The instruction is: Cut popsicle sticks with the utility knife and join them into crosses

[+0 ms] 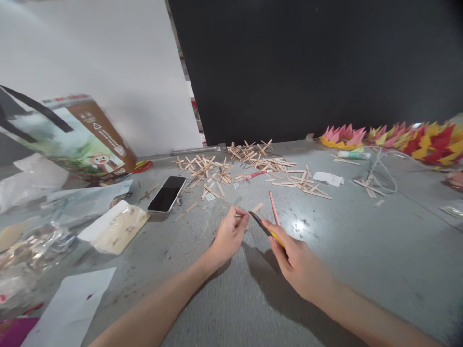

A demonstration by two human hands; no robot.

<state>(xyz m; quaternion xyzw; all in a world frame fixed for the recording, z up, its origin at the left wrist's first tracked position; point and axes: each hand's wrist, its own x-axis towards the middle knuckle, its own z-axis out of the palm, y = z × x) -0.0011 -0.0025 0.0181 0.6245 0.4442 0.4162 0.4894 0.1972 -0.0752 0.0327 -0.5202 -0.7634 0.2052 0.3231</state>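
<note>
In the head view, the left hand (228,233) is pinching a thin piece (238,216) mostly hidden by its fingers, while the right hand (302,262) is gripping a yellow-handled cutter (261,224), its dark blade pointing toward ten o'clock, the tip near the left fingertips. Around them on the grey worktop (361,241), wooden sticks (208,166) are lying heaped from eleven to one o'clock, a phone (167,193) is resting at ten, and spiky paper bands (342,137) are sitting at two.

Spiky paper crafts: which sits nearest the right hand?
The leftmost craft, pink points above a yellow base; the others sit farther right, away from the right hand.
</note>
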